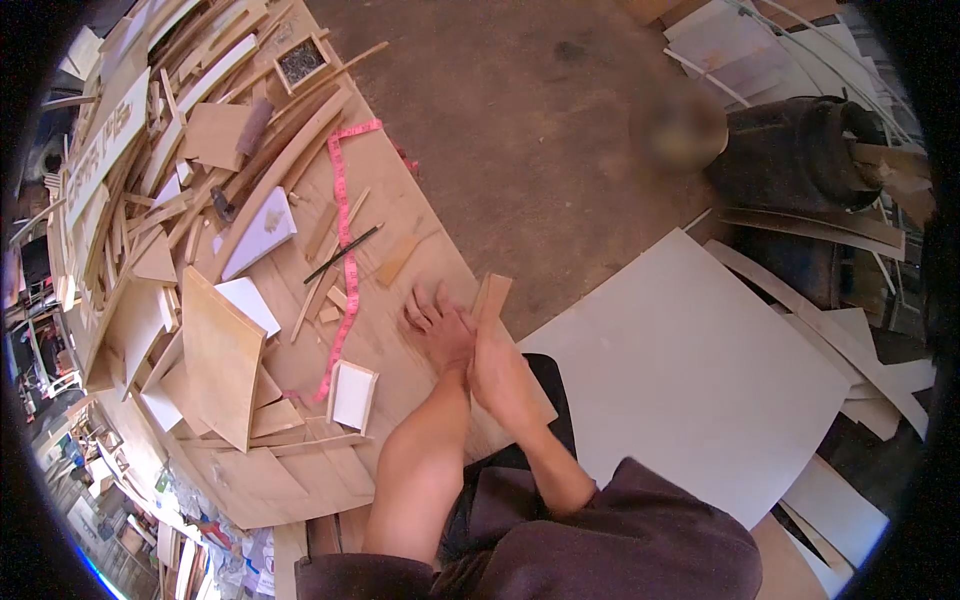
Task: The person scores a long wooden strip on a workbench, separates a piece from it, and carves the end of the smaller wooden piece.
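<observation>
Wooden strip (493, 297) is right of the pink tape measure (338, 175), gripped in the right hand (500, 372). The left hand (442, 330) rests spread on the table (395, 195), between tape measure and strip.

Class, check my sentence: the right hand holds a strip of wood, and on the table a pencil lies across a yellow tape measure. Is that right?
Not quite: the tape measure is pink, not yellow, as the head view shows. The right hand does hold a strip of wood, and the pencil does lie across the tape.
</observation>
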The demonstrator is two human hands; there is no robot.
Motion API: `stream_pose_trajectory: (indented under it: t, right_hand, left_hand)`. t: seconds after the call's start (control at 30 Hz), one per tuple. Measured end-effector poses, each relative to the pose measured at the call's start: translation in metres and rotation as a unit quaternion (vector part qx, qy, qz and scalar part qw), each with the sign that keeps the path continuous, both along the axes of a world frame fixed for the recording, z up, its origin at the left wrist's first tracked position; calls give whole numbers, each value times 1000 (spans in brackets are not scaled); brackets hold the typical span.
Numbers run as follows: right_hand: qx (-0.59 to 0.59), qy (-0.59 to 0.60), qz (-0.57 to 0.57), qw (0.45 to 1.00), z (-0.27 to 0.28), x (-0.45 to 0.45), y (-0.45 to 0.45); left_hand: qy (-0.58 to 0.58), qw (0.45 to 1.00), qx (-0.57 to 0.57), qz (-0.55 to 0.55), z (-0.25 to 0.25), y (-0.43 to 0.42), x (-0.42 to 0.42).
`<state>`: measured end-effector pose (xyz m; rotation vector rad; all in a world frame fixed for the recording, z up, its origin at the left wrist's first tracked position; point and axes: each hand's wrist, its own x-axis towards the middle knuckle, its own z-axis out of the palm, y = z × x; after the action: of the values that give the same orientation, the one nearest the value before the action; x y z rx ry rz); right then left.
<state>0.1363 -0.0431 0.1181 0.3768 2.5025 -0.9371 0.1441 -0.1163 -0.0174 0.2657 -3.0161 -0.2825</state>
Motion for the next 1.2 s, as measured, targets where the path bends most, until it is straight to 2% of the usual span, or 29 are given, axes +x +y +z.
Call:
stream_pose_trajectory:
  t: [0.07,0.17,0.23,0.37,0.43,0.47,0.57,0.63,0.67,0.73,0.77,0.83,0.87,0.97,1.03,1.07,1.17,1.2]
  right_hand:
    - [-31,31,9,999,-1,3,2]
    - [2,1,61,998,-42,-17,8]
    - [28,6,25,999,-54,-35,6]
    - [-7,-35,5,999,-12,-6,0]
    - [2,-46,50,998,2,3,1]
    - [0,-46,50,998,-4,-1,2]
    - [22,-27,32,999,-46,-23,4]
    - [58,59,40,996,-54,-36,5]
    - [58,64,41,995,-53,-31,7]
    - [-28,-30,17,999,0,-15,6]
    - [-26,-33,15,999,4,-5,6]
    - [-52,61,56,995,9,6,5]
    - [-53,63,55,995,6,0,3]
    - [-85,-32,133,987,9,-20,-1]
    - [-148,122,84,978,41,-29,-3]
    - [-148,123,84,978,43,-27,0]
    - [-81,-8,57,995,43,-17,13]
    - [-91,20,57,994,31,-13,15]
  left_hand:
    - [-22,1000,10,10,1,1,1]
    - [-6,1000,-15,3,-6,-2,3]
    - [-6,1000,-27,5,-6,-1,1]
    - [-3,1000,-23,6,-8,-1,6]
    - [-74,997,-8,9,14,1,1]
    - [-74,997,-9,9,12,1,0]
    - [-59,998,-15,4,0,-2,4]
    - [-60,998,-18,14,-4,0,2]
    - [-55,998,-19,15,-7,-1,-2]
    - [-1,1000,-9,9,-10,0,3]
    - [-4,1000,-7,7,-5,2,4]
    - [-16,1000,9,14,9,3,-1]
    - [-14,1000,8,12,5,3,-1]
    - [28,999,-32,10,-9,0,1]
    - [42,999,-12,9,-10,0,0]
    - [43,999,-11,10,-9,1,0]
    - [-5,1000,13,13,7,3,0]
    - [-5,1000,16,15,8,3,0]
